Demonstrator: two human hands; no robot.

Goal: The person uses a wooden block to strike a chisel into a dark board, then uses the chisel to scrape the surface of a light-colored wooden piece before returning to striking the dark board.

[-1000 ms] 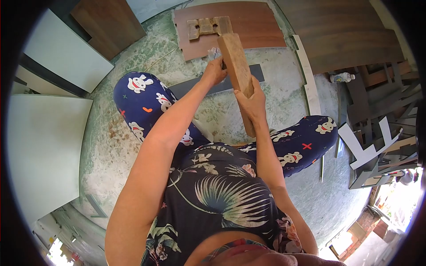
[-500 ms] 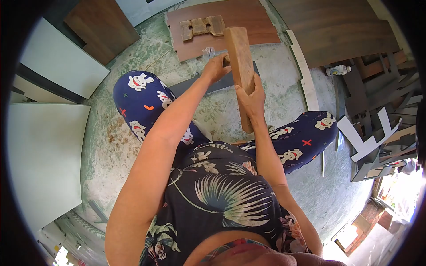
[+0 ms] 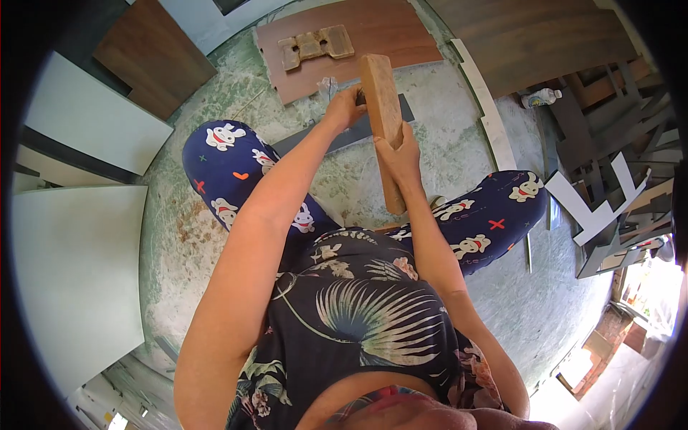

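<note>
A long, thick wooden block [image 3: 383, 107] is held up above the floor between my knees, its far end raised. My right hand [image 3: 403, 154] grips the block around its middle, thumb on the near face. At the block's left side, toward its far end, my left hand [image 3: 345, 107] has its fingers curled; what they hold is hidden behind the block. Beneath my hands a dark grey strip [image 3: 340, 136] lies on the floor. Beyond them a notched wooden piece [image 3: 317, 46] rests on a reddish-brown board [image 3: 387, 32].
White panels [image 3: 79, 265] and a brown board [image 3: 154, 57] stand at the left. At the right are a large brown board [image 3: 537, 39], a plastic bottle [image 3: 541, 98], a notched pale strip [image 3: 487, 107] and a heap of offcuts [image 3: 602, 150].
The block's far end has moved slightly down in view. My left hand stays beside it and my right hand keeps its grip, a little lower. The surroundings have shifted slightly with the camera.
</note>
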